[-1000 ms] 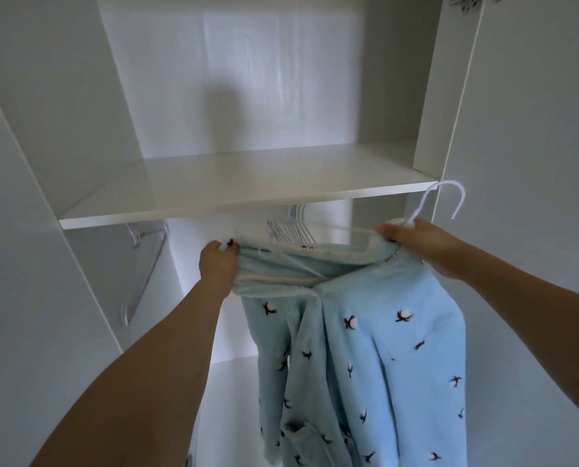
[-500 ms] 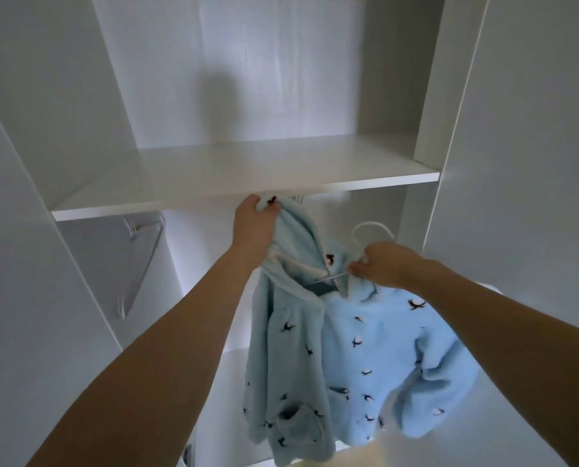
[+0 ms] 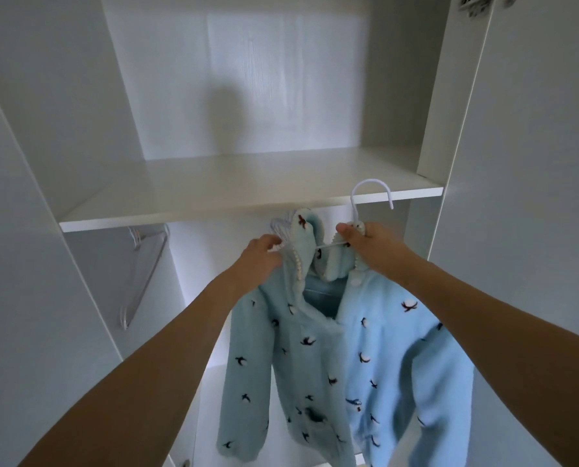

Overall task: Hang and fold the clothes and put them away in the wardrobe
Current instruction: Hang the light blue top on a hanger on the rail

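Note:
A light blue fleece jacket [image 3: 365,358] with small dark and white motifs hangs open-fronted on a white hanger [image 3: 370,193], whose hook rises in front of the wardrobe shelf [image 3: 214,210]. My left hand [image 3: 264,254] grips the jacket's left collar edge together with the hanger's end. My right hand [image 3: 372,244] grips the right collar and the hanger just below the hook. Both hands are raised just under the shelf's front edge. The hanging rail is hidden behind the shelf.
White wardrobe interior with an upper compartment above the shelf. Bare hangers [image 3: 143,271] hang at the left under the shelf. An open door [image 3: 534,163] stands at the right, a side panel [image 3: 18,230] at the left.
The jacket has swung round to face me with its front open. My right hand rose, so the hanger's hook now stands before the shelf edge. My left hand shifted right and lower.

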Demonstrator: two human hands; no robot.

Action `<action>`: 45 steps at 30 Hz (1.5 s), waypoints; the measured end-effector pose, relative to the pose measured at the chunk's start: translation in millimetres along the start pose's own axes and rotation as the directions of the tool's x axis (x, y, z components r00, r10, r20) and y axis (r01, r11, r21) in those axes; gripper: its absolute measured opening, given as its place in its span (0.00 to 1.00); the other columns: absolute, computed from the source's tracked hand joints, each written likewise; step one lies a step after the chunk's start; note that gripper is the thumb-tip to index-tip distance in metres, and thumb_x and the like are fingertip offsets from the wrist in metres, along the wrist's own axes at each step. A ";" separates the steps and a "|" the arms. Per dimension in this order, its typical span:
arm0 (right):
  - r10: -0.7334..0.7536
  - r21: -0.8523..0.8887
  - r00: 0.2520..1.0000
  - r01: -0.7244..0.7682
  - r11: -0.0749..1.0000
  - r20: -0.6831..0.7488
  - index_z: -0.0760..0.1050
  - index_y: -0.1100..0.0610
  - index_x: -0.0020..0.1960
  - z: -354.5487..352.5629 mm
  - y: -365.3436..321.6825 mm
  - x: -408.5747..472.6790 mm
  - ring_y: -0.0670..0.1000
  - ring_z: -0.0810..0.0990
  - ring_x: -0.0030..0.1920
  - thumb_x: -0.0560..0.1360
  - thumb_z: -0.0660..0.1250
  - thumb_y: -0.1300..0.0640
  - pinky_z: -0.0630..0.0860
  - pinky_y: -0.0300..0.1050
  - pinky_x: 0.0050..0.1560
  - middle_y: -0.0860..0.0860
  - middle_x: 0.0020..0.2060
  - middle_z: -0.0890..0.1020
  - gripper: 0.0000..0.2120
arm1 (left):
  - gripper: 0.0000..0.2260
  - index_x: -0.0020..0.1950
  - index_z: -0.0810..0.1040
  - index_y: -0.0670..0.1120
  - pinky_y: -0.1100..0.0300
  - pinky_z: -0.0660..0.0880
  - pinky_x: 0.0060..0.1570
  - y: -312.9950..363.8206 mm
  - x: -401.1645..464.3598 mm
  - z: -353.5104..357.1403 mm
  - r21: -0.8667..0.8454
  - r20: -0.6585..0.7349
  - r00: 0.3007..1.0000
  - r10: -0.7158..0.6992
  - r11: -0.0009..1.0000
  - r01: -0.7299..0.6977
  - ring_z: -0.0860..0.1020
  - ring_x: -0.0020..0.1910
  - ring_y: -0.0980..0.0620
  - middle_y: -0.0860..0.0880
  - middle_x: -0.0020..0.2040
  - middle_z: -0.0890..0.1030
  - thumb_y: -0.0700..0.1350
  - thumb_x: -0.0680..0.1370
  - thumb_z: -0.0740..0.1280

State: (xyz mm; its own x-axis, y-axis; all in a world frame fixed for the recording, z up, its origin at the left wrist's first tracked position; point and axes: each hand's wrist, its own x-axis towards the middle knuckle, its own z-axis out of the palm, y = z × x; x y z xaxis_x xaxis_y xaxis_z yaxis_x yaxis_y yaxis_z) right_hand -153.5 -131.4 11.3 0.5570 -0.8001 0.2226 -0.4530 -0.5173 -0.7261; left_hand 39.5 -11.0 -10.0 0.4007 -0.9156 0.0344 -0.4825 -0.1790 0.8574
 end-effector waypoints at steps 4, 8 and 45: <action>-0.116 -0.100 0.993 0.115 0.988 -0.005 0.73 0.57 0.48 -0.9 -4.1 3.4 0.53 0.77 0.43 0.79 0.53 0.40 0.72 0.44 0.42 0.54 0.41 0.78 0.22 | 0.12 0.61 0.74 0.51 0.55 0.72 0.57 1.5 -4.3 7.3 0.190 0.054 0.998 0.044 0.980 -0.053 0.76 0.55 0.49 0.47 0.58 0.78 0.52 0.80 0.62; -0.075 -0.119 0.978 0.052 0.992 -0.197 0.71 0.61 0.56 -16.0 15.6 5.7 0.59 0.77 0.50 0.77 0.54 0.38 0.72 0.49 0.49 0.59 0.48 0.78 0.26 | 0.12 0.62 0.75 0.52 0.49 0.74 0.59 0.7 -6.5 4.4 0.228 -0.120 0.988 0.099 0.971 -0.070 0.77 0.55 0.46 0.47 0.58 0.80 0.53 0.80 0.61; -0.252 -0.186 0.846 0.374 0.909 0.469 0.71 0.62 0.48 130.2 20.2 9.7 0.55 0.75 0.45 0.78 0.57 0.60 0.72 0.50 0.49 0.56 0.44 0.76 0.06 | 0.10 0.57 0.77 0.48 0.55 0.77 0.49 -62.4 -101.4 -2.3 -0.152 -0.250 0.917 -0.311 0.948 0.280 0.79 0.48 0.50 0.48 0.49 0.81 0.51 0.80 0.62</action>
State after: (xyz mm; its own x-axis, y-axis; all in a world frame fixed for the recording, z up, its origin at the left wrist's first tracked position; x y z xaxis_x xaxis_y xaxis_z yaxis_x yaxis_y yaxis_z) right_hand -66.6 -110.1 -85.9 0.9124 -0.4039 0.0663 -0.3325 -0.8258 -0.4554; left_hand 30.8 93.8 -65.9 0.7121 -0.6938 -0.1070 -0.2268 -0.3716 0.9003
